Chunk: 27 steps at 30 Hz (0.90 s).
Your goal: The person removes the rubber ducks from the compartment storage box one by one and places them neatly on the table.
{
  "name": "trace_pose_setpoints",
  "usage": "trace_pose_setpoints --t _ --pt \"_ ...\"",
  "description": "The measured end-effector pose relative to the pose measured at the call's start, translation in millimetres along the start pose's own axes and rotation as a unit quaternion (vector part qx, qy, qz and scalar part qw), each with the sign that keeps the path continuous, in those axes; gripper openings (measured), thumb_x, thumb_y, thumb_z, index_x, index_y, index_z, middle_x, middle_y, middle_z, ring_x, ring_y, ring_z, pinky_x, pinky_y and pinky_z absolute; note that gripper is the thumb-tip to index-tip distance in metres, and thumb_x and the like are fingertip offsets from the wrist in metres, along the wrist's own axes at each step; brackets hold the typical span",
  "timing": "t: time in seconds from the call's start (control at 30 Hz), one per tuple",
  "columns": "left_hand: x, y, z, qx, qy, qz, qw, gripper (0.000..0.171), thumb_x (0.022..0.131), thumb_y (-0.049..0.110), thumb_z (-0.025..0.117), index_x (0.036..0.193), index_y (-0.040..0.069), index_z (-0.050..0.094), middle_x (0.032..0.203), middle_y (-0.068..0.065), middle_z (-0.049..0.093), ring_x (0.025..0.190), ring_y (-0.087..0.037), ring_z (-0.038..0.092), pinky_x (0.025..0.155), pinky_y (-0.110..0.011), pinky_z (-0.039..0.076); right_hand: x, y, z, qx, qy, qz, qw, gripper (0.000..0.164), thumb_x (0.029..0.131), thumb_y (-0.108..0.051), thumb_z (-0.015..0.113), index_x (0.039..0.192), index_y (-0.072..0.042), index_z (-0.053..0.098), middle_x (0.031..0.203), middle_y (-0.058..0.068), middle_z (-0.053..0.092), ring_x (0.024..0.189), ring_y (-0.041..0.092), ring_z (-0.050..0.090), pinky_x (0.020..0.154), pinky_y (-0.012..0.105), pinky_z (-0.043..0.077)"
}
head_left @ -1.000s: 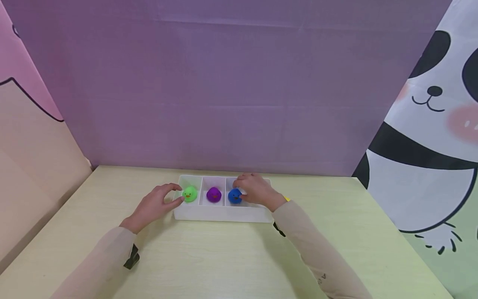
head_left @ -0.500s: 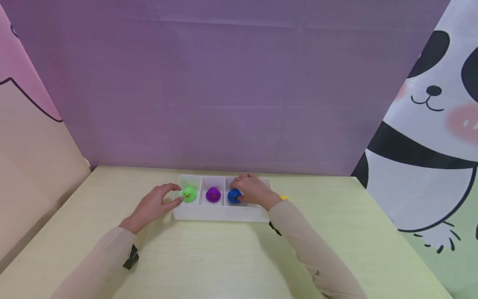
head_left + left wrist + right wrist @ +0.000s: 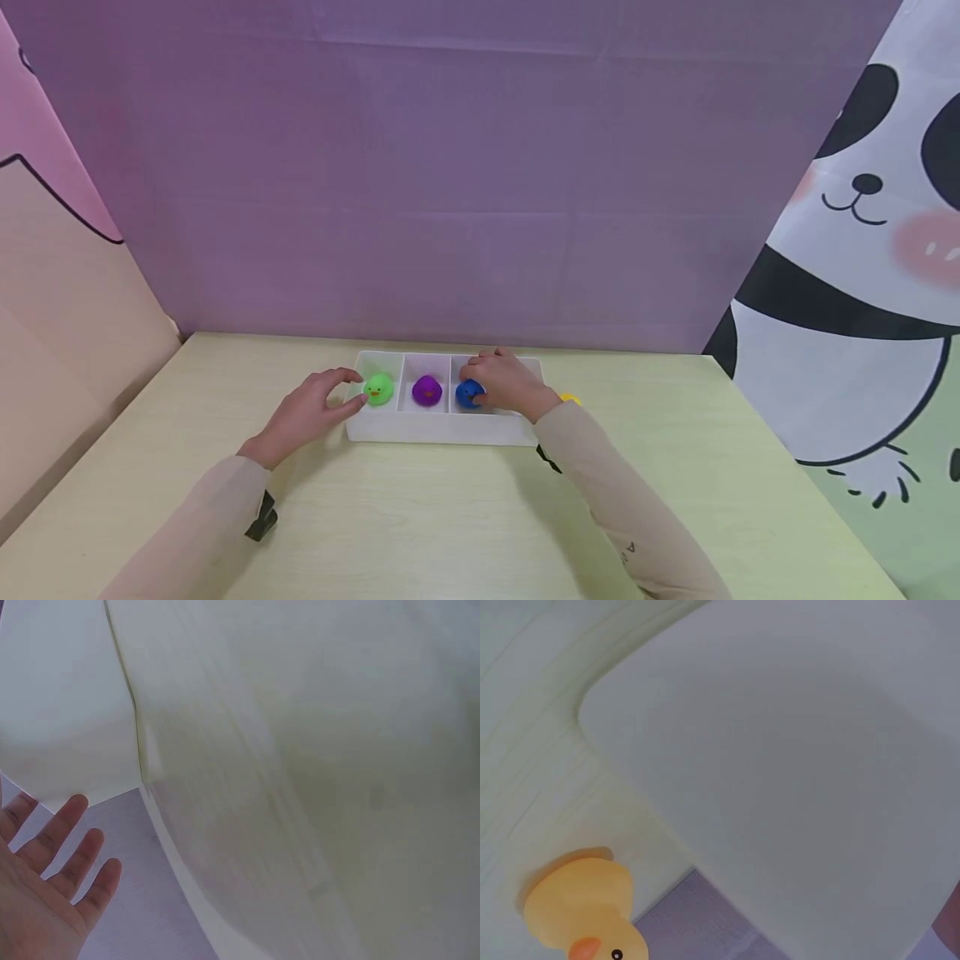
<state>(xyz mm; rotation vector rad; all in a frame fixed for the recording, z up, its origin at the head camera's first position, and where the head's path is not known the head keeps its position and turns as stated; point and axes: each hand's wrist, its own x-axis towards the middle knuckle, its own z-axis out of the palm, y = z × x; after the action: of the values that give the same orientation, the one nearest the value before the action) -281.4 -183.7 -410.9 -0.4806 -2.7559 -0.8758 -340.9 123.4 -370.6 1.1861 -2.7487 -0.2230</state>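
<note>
A white tray (image 3: pixel 442 429) with divided compartments holds a green rubber duck (image 3: pixel 378 389), a purple rubber duck (image 3: pixel 427 391) and a blue rubber duck (image 3: pixel 469 393), each in its own compartment. My right hand (image 3: pixel 506 383) reaches over the tray and pinches the blue duck, thumb in front and fingers behind; its forearm side covers the right-hand part of the tray. At the tray's left end, my left hand (image 3: pixel 307 411) has thumb and index finger spread at the rim beside the green duck. Its other fingers extend along the tray's outside in the left wrist view.
Just right of the tray, a yellow rubber duck (image 3: pixel 585 907) sits on the light wooden table (image 3: pixel 420 517), partly hidden by my right wrist in the head view. A purple backdrop (image 3: pixel 465 183) stands behind the table.
The head view has shifted very slightly. My right hand stays on the blue duck, and my left hand keeps its place at the tray's left end.
</note>
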Motion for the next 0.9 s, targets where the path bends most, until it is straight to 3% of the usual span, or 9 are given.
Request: trace_pose_setpoints --t 0.37,0.9 --pt "0.4 -0.1 -0.5 -0.006 0.003 0.001 1.0 0.05 0.086 0.053 0.054 0.119 0.016 0.057 0.124 -0.004 0.056 0.117 -0.031 0.047 0.094 -0.053 0.039 0.3 2.7 0.7 0.002 0.025 -0.03 0.999 0.026 0.075 -0.021 0.076 0.095 -0.014 0.062 0.099 0.0 0.064 0.093 0.019 0.055 0.081 0.038 0.039" --pt "-0.4 -0.5 -0.3 -0.004 -0.007 -0.006 0.9999 0.05 0.085 0.056 0.052 0.118 0.018 0.056 0.124 -0.003 0.056 0.118 -0.03 0.047 0.094 -0.052 0.04 -1.4 1.4 -4.5 -0.014 0.007 -0.011 1.0 0.026 0.076 -0.026 0.074 0.098 -0.017 0.063 0.102 -0.002 0.064 0.098 0.017 0.055 0.088 0.04 0.043"
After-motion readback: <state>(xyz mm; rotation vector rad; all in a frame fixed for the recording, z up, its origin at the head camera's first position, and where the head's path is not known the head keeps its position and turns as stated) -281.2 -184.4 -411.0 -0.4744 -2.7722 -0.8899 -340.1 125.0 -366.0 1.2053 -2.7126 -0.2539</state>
